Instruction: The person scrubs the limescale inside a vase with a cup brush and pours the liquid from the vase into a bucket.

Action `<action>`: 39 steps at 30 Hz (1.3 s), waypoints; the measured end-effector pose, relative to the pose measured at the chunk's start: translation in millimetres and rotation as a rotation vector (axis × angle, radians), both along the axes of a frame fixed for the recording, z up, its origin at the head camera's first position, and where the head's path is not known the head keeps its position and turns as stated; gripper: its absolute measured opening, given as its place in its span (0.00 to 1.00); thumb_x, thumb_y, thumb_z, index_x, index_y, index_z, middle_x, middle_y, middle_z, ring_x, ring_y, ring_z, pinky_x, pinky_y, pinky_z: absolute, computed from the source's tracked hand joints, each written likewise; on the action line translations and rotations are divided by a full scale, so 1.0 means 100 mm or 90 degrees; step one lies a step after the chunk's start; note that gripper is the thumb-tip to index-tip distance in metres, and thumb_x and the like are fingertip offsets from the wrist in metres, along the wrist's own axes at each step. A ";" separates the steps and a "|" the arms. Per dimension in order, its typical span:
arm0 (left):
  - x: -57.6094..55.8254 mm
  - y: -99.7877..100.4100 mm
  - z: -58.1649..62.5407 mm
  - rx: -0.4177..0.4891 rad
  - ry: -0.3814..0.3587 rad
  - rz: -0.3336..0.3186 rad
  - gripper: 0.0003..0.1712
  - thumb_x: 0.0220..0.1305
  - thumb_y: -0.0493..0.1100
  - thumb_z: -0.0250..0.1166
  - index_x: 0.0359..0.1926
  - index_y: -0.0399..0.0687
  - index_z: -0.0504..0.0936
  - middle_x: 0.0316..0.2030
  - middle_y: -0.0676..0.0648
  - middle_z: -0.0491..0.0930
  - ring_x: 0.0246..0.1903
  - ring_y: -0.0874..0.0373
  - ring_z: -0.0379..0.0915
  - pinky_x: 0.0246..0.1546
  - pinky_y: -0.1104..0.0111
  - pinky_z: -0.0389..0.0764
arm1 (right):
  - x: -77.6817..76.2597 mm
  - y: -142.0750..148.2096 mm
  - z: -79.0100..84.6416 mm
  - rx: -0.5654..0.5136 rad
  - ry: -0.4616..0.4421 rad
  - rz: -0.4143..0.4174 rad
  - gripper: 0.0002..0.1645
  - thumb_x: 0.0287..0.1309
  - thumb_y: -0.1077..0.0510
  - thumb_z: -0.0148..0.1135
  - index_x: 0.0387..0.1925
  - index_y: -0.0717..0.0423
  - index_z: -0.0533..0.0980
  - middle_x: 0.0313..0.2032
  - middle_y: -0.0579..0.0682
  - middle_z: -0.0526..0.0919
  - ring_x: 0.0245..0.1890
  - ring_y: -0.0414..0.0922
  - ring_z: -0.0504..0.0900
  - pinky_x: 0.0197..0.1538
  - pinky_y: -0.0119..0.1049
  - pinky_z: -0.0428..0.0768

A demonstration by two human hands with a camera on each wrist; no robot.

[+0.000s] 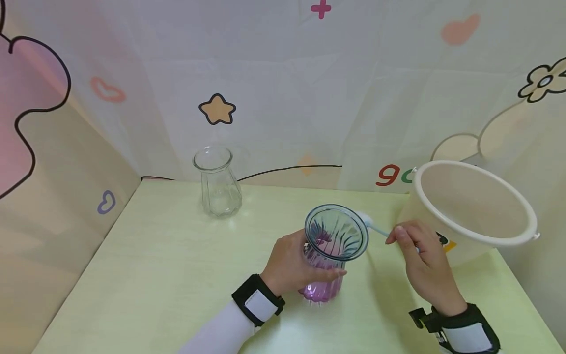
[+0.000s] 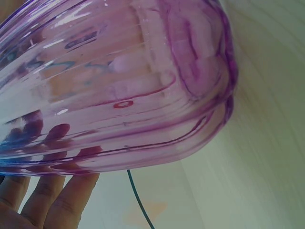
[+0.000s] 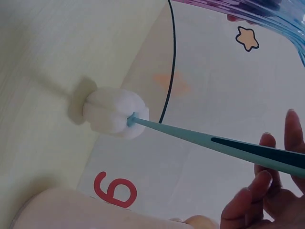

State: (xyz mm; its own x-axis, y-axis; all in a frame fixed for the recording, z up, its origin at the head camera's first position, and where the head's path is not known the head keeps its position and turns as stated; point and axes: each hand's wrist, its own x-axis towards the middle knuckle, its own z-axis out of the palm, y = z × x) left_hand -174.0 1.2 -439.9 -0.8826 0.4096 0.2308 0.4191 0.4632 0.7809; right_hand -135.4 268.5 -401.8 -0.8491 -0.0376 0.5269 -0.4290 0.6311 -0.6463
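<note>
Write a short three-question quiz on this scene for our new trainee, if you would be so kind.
1. Left or right: which hand holds the pink vase?
2. True or false: the white head of the brush is outside that vase.
3. Fill in: in the head view, the bucket stands to the ____ of the clear vase.

Key: 1. The left hand. 2. True. 3. Right.

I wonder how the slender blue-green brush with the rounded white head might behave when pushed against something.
The brush probably feels light, since its handle looks slim. That straight, tapering handle likely stays fairly stiff, while the white head, rounded and lobed, looks spongy and may squash.
</note>
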 end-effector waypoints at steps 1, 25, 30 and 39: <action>0.00 0.00 0.00 0.000 0.000 0.001 0.41 0.43 0.66 0.83 0.58 0.63 0.79 0.47 0.59 0.88 0.50 0.62 0.84 0.48 0.67 0.84 | 0.03 0.00 0.00 0.016 -0.008 -0.009 0.16 0.75 0.67 0.53 0.34 0.51 0.82 0.38 0.43 0.78 0.44 0.36 0.68 0.48 0.30 0.61; -0.01 0.01 0.00 -0.006 -0.015 0.005 0.42 0.43 0.68 0.83 0.59 0.65 0.79 0.48 0.59 0.88 0.52 0.60 0.84 0.51 0.63 0.85 | 0.37 0.04 -0.38 0.189 -0.027 0.050 0.09 0.58 0.69 0.72 0.36 0.52 0.88 0.47 0.44 0.77 0.44 0.33 0.73 0.41 0.21 0.69; -0.01 0.01 0.00 -0.009 -0.013 0.004 0.41 0.43 0.68 0.82 0.58 0.65 0.79 0.47 0.60 0.88 0.51 0.61 0.84 0.50 0.64 0.84 | 0.42 0.07 -0.49 0.205 -0.074 0.041 0.08 0.57 0.65 0.74 0.36 0.49 0.88 0.46 0.42 0.77 0.40 0.32 0.75 0.38 0.26 0.71; -0.02 0.00 0.00 -0.012 0.000 0.004 0.40 0.43 0.69 0.82 0.57 0.66 0.79 0.47 0.61 0.88 0.51 0.62 0.84 0.49 0.64 0.84 | 0.45 0.09 -0.64 0.285 -0.091 0.061 0.13 0.54 0.64 0.76 0.38 0.43 0.87 0.48 0.40 0.78 0.44 0.38 0.77 0.43 0.30 0.76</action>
